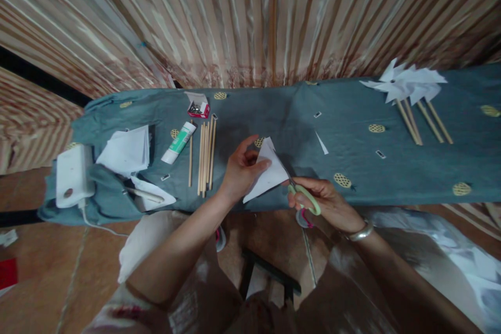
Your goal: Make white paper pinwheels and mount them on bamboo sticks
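In the head view, a white folded paper triangle (268, 175) sits above the blue-grey cloth's near edge (391, 177), its long axis pointing down-left. The left hand (240, 169) pinches it; the right hand (324, 201) grips green-handled scissors (303, 195).

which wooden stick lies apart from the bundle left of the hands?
The single wooden stick nearest the glue tube. A gap of cloth separates it from the bundled sticks lying side by side.

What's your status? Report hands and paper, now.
Left hand pinching the folded white paper. Right hand gripping green-handled scissors, blades at the paper's edge. Wooden sticks lie clear, left of the hands.
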Demonstrator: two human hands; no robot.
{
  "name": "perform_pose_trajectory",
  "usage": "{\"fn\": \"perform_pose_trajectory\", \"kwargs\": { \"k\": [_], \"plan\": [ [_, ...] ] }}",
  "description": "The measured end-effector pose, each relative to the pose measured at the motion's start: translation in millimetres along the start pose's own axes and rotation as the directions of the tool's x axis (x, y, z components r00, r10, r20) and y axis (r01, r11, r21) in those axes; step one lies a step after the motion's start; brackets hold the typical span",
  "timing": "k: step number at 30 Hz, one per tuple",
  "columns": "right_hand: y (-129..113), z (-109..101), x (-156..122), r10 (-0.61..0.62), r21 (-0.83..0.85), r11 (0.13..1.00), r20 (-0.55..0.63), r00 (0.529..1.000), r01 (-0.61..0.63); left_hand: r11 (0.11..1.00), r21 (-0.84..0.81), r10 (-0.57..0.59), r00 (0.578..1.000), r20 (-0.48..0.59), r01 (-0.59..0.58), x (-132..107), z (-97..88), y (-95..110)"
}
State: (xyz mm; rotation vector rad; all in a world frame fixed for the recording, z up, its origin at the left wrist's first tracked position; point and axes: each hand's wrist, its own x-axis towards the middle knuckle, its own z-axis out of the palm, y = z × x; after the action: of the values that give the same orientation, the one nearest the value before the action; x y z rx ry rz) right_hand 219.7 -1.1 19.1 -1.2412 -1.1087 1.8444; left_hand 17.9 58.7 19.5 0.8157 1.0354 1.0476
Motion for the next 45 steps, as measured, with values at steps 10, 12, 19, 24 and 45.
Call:
{"fn": "perform_pose_trajectory", "kwargs": {
  "k": [10,12,19,24,45],
  "plan": [
    [-0.9,2.4,-1.5,-0.007,0.029,1.000,0.017,1.000,0.006,1.000,0.014,-0.018,1.000,0.001,0.018,-1.6,3.2,-0.9],
    [1.1,2.1,-1.1,-0.038,0.010,0.999,0.012,0.999,0.038,0.999,-0.006,-0.035,0.999,0.024,0.035,-3.2,4.6,-2.2],
    [3.3,3.6,-1.6,-0.049,0.029,0.998,0.003,0.999,0.049,0.999,-0.004,-0.034,0.998,0.054,0.034,-4.9,5.0,-5.1],
    [3.8,4.9,-2.2,-0.025,0.075,0.997,-0.015,1.000,0.026,0.999,0.006,-0.033,0.998,0.050,0.033,-4.7,5.1,-3.4],
    [11.1,3.0,-2.6,-0.065,0.060,0.996,-0.009,0.998,0.065,0.994,0.049,-0.104,0.991,0.084,0.100,-11.8,9.3,-4.5]
  ]
}}
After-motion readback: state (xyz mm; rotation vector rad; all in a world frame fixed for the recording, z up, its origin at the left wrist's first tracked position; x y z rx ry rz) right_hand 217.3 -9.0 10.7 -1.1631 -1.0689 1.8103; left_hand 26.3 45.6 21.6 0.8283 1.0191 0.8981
